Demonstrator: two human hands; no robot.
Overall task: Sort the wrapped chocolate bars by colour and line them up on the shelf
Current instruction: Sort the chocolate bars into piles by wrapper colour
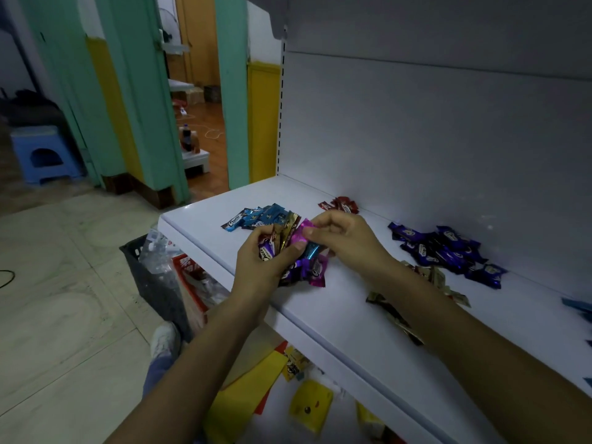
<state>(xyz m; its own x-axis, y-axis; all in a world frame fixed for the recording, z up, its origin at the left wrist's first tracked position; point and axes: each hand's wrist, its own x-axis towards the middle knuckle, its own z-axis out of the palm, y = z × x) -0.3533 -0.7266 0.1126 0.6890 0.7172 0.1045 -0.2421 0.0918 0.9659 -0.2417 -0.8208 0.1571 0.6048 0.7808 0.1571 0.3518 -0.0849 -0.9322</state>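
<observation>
The fingers of our right hand [347, 240] pinch a pink bar [302, 233] at the top of the bundle [312, 270], which the fingers of our left hand [264, 256] grip over the shelf [336, 315]. Behind the bundle lie blue bars [262, 216] and red bars [341, 205]; right of it, purple bars [445, 248] and gold bars [432, 276].

On the shelf [336, 315] before you, the bunch of bars [304, 261] sits near the front edge, with the left heap [259, 216] behind it, the back heap [341, 205] against the wall, the right heap [445, 248] well apart
</observation>
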